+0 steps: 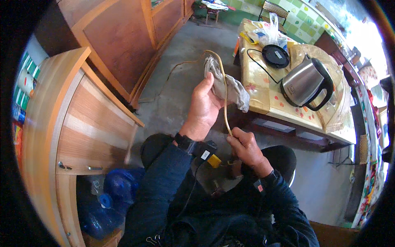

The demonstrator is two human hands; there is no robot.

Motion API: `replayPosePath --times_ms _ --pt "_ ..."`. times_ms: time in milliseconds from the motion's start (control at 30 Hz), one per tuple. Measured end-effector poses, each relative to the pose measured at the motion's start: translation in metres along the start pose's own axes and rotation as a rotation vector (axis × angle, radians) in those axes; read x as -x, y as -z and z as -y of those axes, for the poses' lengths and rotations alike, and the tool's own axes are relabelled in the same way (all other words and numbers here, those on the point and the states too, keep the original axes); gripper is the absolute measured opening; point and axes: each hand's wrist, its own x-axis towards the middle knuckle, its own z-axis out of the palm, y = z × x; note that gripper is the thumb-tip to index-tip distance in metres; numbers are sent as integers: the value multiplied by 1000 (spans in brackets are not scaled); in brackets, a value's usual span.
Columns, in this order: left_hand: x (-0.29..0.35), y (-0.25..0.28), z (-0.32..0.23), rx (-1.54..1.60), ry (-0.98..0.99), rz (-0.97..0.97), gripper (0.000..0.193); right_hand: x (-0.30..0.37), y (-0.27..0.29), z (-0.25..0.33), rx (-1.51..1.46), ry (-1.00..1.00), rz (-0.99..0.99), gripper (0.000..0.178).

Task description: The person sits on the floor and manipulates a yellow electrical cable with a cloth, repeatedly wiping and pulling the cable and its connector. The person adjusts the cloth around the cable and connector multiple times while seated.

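Note:
My left hand (201, 108) is palm up, its thumb pressed on a crumpled grey cloth (238, 94); its other fingers are mostly hidden beneath. Across the cloth runs a tan cord (224, 99), which bends over at the top and trails down to the left toward the floor. Closer to my body, my right hand (247, 150) grips the lower part of this cord in closed fingers, below and to the right of the cloth. Between the two hands the cord is gently bowed.
At the right, a table (258, 103) carries a steel kettle (302, 82), its black round base (275, 56) and a plastic bag (269, 33). A wooden cabinet (96, 123) stands at the left, with blue water jugs (121, 185) beside it. Dark wood furniture (119, 45) lies beyond.

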Motion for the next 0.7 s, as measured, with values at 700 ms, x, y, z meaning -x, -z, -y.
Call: replayPosePath --times_ms 700 --pt "-70 57 -108 -191 -130 -478 25 6 45 24 243 328 132 21"
